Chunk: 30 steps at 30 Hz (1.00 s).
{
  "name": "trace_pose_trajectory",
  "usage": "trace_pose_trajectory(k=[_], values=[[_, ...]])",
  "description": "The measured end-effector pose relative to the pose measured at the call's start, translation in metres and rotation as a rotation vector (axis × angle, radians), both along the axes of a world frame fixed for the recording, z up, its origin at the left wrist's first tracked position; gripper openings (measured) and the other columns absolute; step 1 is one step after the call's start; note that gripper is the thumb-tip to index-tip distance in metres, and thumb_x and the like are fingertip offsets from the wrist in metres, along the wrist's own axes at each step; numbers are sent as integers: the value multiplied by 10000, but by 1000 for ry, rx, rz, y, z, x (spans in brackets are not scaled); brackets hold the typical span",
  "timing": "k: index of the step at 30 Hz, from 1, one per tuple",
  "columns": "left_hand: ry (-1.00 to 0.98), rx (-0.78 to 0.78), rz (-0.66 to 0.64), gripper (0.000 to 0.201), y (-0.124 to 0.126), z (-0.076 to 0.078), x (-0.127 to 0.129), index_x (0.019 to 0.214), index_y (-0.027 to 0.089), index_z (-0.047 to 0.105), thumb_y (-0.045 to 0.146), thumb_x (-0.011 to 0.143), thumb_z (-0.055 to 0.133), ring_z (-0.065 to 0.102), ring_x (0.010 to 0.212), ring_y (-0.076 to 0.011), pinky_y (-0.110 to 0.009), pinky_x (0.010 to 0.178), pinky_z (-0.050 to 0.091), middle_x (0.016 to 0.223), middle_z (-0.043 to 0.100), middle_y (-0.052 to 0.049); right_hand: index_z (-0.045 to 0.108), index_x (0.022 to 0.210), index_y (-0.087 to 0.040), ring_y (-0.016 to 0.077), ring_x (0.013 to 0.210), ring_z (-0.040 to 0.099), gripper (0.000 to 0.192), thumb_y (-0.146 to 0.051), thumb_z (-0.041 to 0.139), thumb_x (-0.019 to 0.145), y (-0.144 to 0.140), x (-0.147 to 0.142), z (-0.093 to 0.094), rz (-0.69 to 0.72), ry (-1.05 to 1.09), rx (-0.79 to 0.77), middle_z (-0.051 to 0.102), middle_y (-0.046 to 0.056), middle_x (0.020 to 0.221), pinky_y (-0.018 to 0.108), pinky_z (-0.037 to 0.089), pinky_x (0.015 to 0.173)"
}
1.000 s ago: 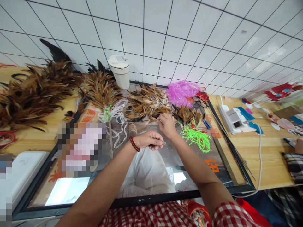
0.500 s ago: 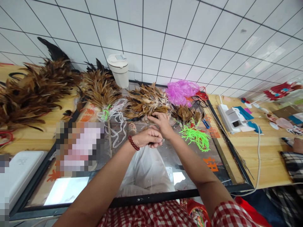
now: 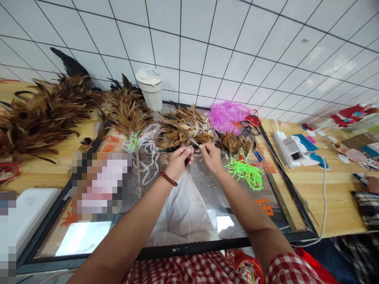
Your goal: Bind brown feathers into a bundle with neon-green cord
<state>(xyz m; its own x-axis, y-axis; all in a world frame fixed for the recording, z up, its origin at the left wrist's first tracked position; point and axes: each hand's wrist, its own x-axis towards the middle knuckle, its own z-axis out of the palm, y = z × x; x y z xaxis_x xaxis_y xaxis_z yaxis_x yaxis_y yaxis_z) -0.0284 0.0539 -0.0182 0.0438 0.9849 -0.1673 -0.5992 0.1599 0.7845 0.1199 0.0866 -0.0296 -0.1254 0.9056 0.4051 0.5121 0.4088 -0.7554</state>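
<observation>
My left hand (image 3: 178, 160), with a red bead bracelet on its wrist, and my right hand (image 3: 211, 156) meet at the near edge of a pile of brown feathers (image 3: 184, 126) on the glass-topped table. Both pinch the same small bunch of feathers (image 3: 194, 146), its dark ends hanging under the left fingers. A bundle of neon green cords (image 3: 245, 171) lies just right of my right hand. White ribbon (image 3: 147, 152) lies to the left of my left hand.
Large heaps of brown feathers (image 3: 44, 118) cover the left of the wooden table. A white lidded cup (image 3: 151, 88) stands by the tiled wall. A pink plastic bag (image 3: 227, 115), a white power strip (image 3: 291, 149) with its cable, and another person's hand (image 3: 373, 183) are on the right.
My left hand moved up and away from me to the feather pile and joined my right hand. Both now pinch a small bunch of feathers together.
</observation>
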Motion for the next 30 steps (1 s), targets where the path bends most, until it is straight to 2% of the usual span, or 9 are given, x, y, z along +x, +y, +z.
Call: trace_pose_trajectory(k=[7, 12, 16, 19, 26, 30], values=[[-41, -1, 9, 280, 1, -1, -1, 744, 110, 673, 328, 628, 806, 554, 607, -78, -195, 513, 432, 760, 640, -39, 650, 727, -182, 127, 629, 526, 284, -359, 521, 908, -4, -3, 4, 180, -34, 127, 598, 12, 654, 273, 384, 659], [-68, -13, -10, 287, 1, -3, -4, 723, 113, 652, 337, 632, 808, 527, 547, -65, -195, 493, 410, 690, 614, -19, 654, 695, -181, 117, 605, 531, 307, -400, 559, 889, -5, -2, 6, 316, 26, 64, 612, 9, 640, 266, 398, 646], [2, 20, -86, 323, -1, -1, -3, 672, 117, 628, 370, 608, 818, 501, 502, -66, -196, 459, 383, 595, 562, 5, 685, 830, -178, 136, 711, 568, 320, -456, 538, 890, -1, 1, 4, 273, 177, -24, 649, 31, 763, 272, 432, 692], [54, 40, -113, 330, -2, 0, -1, 663, 114, 622, 380, 613, 811, 493, 486, -65, -195, 444, 367, 573, 552, 7, 704, 897, -198, 142, 771, 582, 305, -476, 588, 851, 3, 2, 0, 261, 278, -99, 678, 33, 850, 277, 445, 728], [64, 30, -109, 332, -1, -2, 0, 667, 114, 631, 386, 606, 812, 513, 480, -63, -188, 438, 378, 588, 576, 5, 692, 749, -190, 116, 664, 539, 231, -401, 761, 684, 6, 0, -4, 276, 538, -329, 642, -4, 716, 262, 433, 664], [27, -24, -101, 340, 0, -4, 1, 671, 118, 640, 379, 573, 835, 617, 601, -108, -230, 556, 496, 699, 659, -31, 663, 677, -190, 98, 614, 490, 164, -338, 729, 705, 8, 4, -2, 252, 702, -368, 580, -27, 647, 246, 411, 636]])
